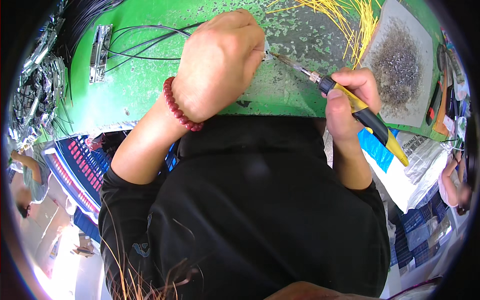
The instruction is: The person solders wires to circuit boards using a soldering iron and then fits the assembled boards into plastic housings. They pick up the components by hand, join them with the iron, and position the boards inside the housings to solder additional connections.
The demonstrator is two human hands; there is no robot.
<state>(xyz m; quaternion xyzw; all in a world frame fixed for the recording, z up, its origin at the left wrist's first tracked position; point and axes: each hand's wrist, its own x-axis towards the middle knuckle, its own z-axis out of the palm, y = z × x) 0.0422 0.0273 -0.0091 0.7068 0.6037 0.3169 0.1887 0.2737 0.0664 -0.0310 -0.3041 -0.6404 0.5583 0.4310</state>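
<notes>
My left hand (222, 65) is closed above the green worktop (295, 95), back of the hand up, a red bead bracelet (172, 102) round its wrist. At its fingertips shows a small pale part (268, 54); most of it is hidden. Black wires (145, 58) run from a shiny metal strip (100, 54) on the left and pass behind this hand. A yellow-and-black soldering iron (382, 132) is gripped in my right hand (355, 97) like a pen. Its thin tip points left and meets or nearly meets the pale part; contact is unclear.
Loose yellow wires (357, 37) lie at the far right, beside a grey board (422, 65) with dark residue. Shiny metal pieces (37, 95) are heaped at the left edge. Tools (442, 100) lie at the right. Below are a blue crate (82, 165) and a white bag (410, 175).
</notes>
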